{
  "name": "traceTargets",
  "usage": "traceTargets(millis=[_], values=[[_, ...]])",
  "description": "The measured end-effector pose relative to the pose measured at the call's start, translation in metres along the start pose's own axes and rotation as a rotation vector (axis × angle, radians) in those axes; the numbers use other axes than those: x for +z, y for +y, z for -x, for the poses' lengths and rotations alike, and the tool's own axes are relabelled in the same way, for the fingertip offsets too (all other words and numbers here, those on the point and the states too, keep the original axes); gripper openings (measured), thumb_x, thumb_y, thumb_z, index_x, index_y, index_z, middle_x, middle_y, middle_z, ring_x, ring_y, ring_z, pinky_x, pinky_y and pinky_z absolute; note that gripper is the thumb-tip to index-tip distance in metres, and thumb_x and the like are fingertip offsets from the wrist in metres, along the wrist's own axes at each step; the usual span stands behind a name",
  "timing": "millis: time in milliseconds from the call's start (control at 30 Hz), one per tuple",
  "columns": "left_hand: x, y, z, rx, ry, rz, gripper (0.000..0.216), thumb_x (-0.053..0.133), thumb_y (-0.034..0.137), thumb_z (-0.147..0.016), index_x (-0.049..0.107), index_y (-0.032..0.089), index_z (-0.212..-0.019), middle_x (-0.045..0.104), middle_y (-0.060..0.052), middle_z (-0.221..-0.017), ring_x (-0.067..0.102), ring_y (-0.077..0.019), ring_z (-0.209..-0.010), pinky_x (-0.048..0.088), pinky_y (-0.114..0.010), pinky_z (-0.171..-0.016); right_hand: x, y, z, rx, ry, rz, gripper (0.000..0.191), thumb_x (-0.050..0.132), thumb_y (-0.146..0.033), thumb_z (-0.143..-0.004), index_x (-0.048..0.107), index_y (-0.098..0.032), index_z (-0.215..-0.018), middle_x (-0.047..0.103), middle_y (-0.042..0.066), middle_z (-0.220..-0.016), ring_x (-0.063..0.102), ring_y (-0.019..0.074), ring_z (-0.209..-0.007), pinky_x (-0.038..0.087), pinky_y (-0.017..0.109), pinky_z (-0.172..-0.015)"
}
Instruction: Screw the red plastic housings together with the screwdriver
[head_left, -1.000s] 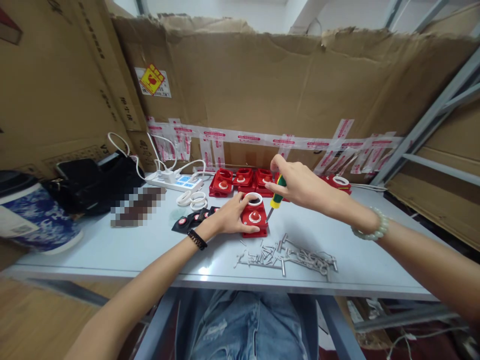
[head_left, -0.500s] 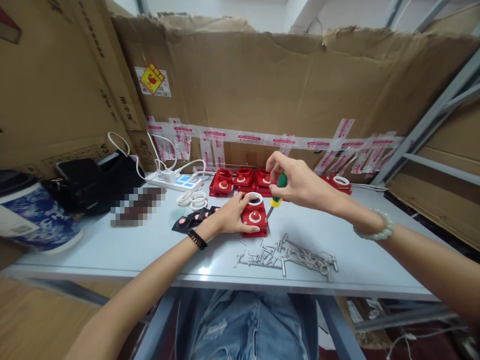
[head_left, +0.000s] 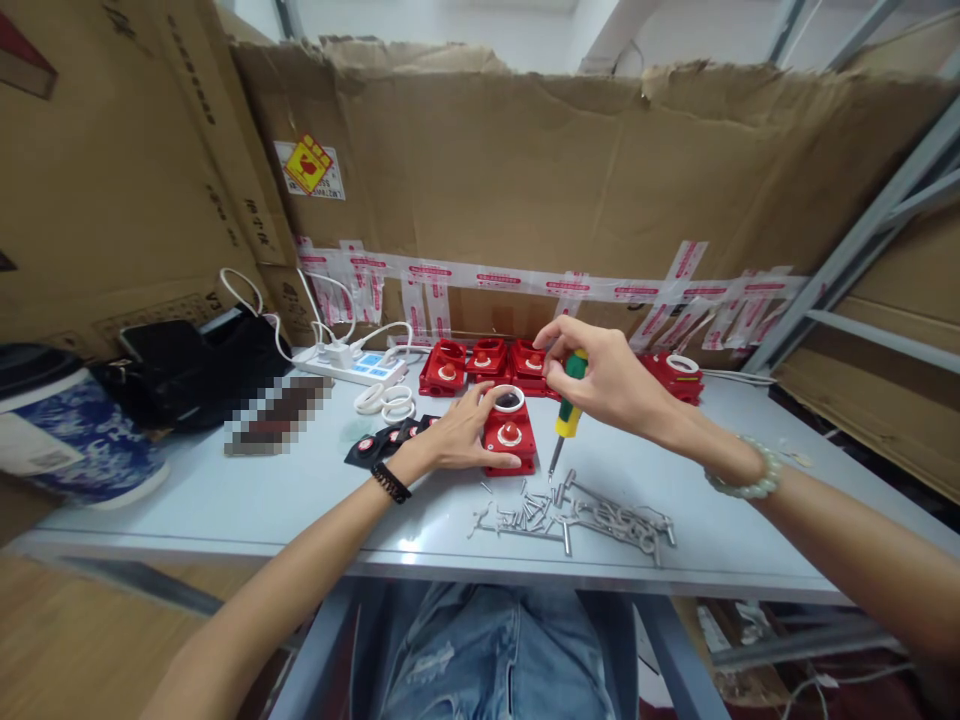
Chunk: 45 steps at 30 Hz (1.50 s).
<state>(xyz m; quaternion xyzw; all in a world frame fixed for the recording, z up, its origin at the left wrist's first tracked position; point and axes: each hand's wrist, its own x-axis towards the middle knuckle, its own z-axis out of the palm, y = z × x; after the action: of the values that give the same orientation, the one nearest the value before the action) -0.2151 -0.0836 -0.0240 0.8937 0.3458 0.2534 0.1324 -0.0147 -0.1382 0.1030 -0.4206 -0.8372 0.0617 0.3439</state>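
A red plastic housing (head_left: 510,438) with a white ring and a round centre lies on the pale table (head_left: 225,490). My left hand (head_left: 459,432) rests on its left side, fingers wrapped round its edges. My right hand (head_left: 600,375) is closed on a green and yellow screwdriver (head_left: 568,410). The screwdriver tip points down just right of the housing, above a heap of metal screws (head_left: 577,512).
Several more red housings (head_left: 480,362) stand in a row at the back, another one (head_left: 679,368) to the right. White rings (head_left: 386,400), a power strip (head_left: 349,365), a black bag (head_left: 195,365) and a blue patterned container (head_left: 60,425) lie left. Cardboard walls surround the table.
My right hand has moved the screwdriver off the housing's right edge, down and to the right toward the screws. My left hand has stayed on the housing.
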Motion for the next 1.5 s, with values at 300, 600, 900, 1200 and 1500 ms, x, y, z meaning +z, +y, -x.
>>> traceTargets(millis=[300,600,900,1200,1500], values=[[0.009,0.059,0.001,0.326,0.083,-0.222,0.032,0.051,0.049,-0.086,0.065,0.019,-0.088,0.044,-0.012,-0.133,0.024,-0.0317,-0.136,0.02,-0.052,-0.107,-0.001,-0.001,-0.002,-0.02,0.088,-0.04,0.021,0.049,-0.01,-0.07,0.054,-0.016,-0.09,0.059,-0.002,-0.066,0.05,0.0099,-0.059,0.042,0.027,-0.062],[0.006,0.056,0.007,0.294,-0.028,-0.239,0.033,0.055,0.051,-0.082,0.064,0.022,-0.096,0.044,-0.011,-0.136,0.023,-0.0337,-0.136,0.02,-0.054,-0.105,-0.013,0.003,-0.004,-0.001,0.134,-0.032,0.022,0.049,-0.011,-0.07,0.054,-0.015,-0.091,0.058,0.0,-0.068,0.052,0.0114,-0.061,0.041,0.028,-0.064],[-0.038,0.01,-0.013,0.149,-0.279,-0.059,0.073,0.06,0.025,-0.074,0.029,0.029,-0.139,0.029,-0.007,-0.148,0.028,-0.0283,-0.135,0.028,-0.048,-0.108,-0.012,0.001,-0.005,0.0,0.136,0.016,0.021,0.05,-0.01,-0.071,0.054,-0.015,-0.091,0.059,0.0,-0.068,0.051,0.0103,-0.06,0.042,0.027,-0.065],[-0.021,-0.003,-0.01,-0.029,0.047,-0.354,0.054,0.057,0.063,-0.074,0.056,0.019,-0.106,0.049,-0.009,-0.101,0.052,-0.0265,-0.093,0.043,-0.045,-0.085,-0.001,0.005,-0.012,-0.025,0.18,-0.019,0.019,0.049,-0.011,-0.071,0.053,-0.016,-0.089,0.06,-0.001,-0.066,0.052,0.0102,-0.059,0.042,0.027,-0.063],[-0.016,0.001,0.002,0.075,-0.089,-0.031,0.071,0.068,0.049,-0.069,0.04,0.024,-0.128,0.045,-0.01,-0.127,0.046,-0.027,-0.115,0.039,-0.041,-0.098,0.026,0.02,-0.021,-0.021,0.248,-0.04,0.017,0.046,-0.014,-0.073,0.051,-0.018,-0.089,0.061,0.0,-0.07,0.051,0.0103,-0.06,0.041,0.027,-0.064]])
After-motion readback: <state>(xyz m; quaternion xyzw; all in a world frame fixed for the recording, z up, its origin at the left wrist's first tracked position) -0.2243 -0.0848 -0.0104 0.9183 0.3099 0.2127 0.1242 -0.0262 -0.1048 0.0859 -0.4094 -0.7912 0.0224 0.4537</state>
